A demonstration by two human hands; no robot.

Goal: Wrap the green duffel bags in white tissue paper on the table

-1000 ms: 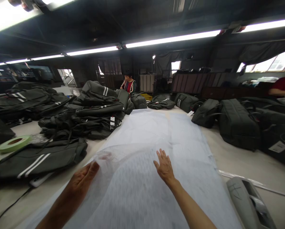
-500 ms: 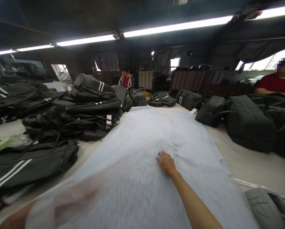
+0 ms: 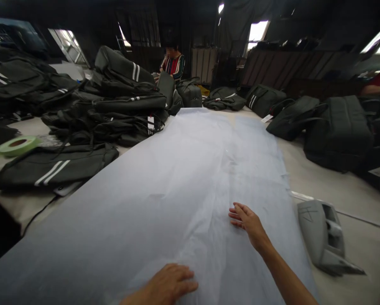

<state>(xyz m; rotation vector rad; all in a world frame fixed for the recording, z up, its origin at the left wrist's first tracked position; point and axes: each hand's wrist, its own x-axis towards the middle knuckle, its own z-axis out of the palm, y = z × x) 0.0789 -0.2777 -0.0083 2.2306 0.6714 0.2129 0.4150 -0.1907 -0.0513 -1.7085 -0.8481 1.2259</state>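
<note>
A large, thin, translucent whitish plastic sheet is spread lengthwise over the table, with soft wrinkles along its middle. My left hand is low in the view, on or just over the near part of the sheet, with its fingers stretched out and nothing in them. Farther forward and to the right, my right hand is over the sheet with its fingers apart and holding nothing. Whether that hand touches the plastic I cannot tell.
Dark bags with white stripes are piled at left, and one lies nearer beside a green tape roll. More dark bags stand at right, above a grey tape dispenser. A person in a striped top is at the back.
My left hand was behind the raised plastic at the lower left; now it is on top, nearer the middle. The sheet has come down flatter. My right hand has shifted right. The view has tilted down.
</note>
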